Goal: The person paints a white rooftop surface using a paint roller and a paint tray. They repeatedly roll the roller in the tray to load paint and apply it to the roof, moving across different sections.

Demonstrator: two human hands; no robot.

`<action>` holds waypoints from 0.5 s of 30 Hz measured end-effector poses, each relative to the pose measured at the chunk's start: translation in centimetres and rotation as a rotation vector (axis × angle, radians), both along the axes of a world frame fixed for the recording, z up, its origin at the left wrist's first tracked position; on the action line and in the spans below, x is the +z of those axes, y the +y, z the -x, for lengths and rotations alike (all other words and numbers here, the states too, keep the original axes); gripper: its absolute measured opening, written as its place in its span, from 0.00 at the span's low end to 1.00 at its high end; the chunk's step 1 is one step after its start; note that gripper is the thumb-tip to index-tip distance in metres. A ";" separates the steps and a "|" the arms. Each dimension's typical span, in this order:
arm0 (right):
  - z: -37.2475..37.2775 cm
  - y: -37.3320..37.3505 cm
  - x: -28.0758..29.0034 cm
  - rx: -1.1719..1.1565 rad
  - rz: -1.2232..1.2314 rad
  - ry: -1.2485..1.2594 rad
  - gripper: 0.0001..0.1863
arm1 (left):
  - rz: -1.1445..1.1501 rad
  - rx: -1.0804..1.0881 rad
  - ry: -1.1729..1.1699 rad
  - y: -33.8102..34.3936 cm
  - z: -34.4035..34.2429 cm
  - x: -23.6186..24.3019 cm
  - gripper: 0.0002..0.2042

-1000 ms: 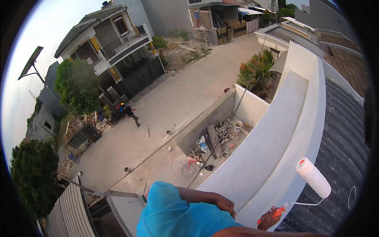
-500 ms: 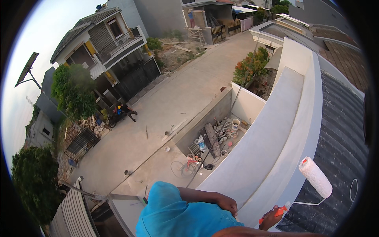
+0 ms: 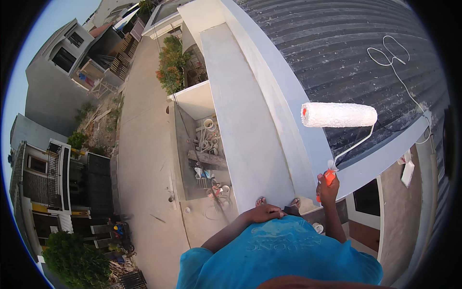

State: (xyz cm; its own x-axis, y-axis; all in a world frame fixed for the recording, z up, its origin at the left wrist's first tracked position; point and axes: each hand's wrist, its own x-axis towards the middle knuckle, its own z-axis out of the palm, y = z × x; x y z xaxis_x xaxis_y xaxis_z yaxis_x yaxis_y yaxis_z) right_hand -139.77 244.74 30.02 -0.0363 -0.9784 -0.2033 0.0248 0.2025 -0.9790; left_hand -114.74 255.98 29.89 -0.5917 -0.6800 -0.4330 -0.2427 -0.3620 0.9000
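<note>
A paint roller with a fluffy white sleeve [image 3: 339,114] and an orange handle is held up by my right hand [image 3: 328,189], whose fingers wrap round the handle. The sleeve lies level in view, over the dark corrugated roof [image 3: 346,62], apart from any wall. Against the front of my blue shirt [image 3: 274,245] rests my left hand [image 3: 266,213], holding nothing visible, its fingers loosely bent. My feet [image 3: 295,203] stand on the grey ledge [image 3: 245,111], beside the white parapet [image 3: 284,96].
A drop lies left of the ledge, down to a courtyard with pipes, planks and buckets [image 3: 209,124]. Beyond runs a concrete street [image 3: 139,120]. A white cable [image 3: 406,82] trails over the roof. To the lower right, a white-edged opening [image 3: 368,197] drops away; a paint pail [image 3: 317,227] shows below.
My view has swung to the right and down, showing my feet and more roof. The roller has turned from slanted to level, still in my right hand. My left hand stays near my waist.
</note>
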 end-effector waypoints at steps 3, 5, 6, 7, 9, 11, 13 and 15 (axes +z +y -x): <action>1.2 0.8 1.5 -0.096 0.019 0.050 0.09 | 0.037 -0.046 -0.047 -0.5 -0.4 0.6 0.20; 3.1 1.8 1.5 -0.174 -0.005 0.105 0.11 | -0.033 -0.122 -0.164 -1.8 0.0 1.6 0.19; 3.8 2.4 1.9 -0.216 -0.003 0.149 0.12 | -0.045 -0.119 -0.184 -2.2 0.5 2.3 0.19; 4.4 2.9 2.4 -0.259 -0.006 0.193 0.13 | -0.057 -0.119 -0.205 -2.4 0.9 2.5 0.19; 5.7 3.9 3.3 -0.304 0.003 0.258 0.16 | -0.047 -0.086 -0.096 -2.8 0.7 -1.4 0.20; 7.1 5.1 4.3 -0.341 -0.096 0.311 0.18 | -0.048 0.045 -0.012 -4.0 1.1 -1.8 0.22; 9.1 7.0 3.5 -0.463 -0.016 0.318 0.19 | 0.017 0.033 -0.016 -6.1 1.6 -2.8 0.22; 10.9 9.0 3.2 -0.588 0.059 0.364 0.20 | 0.093 0.026 -0.032 -8.4 2.2 -3.1 0.23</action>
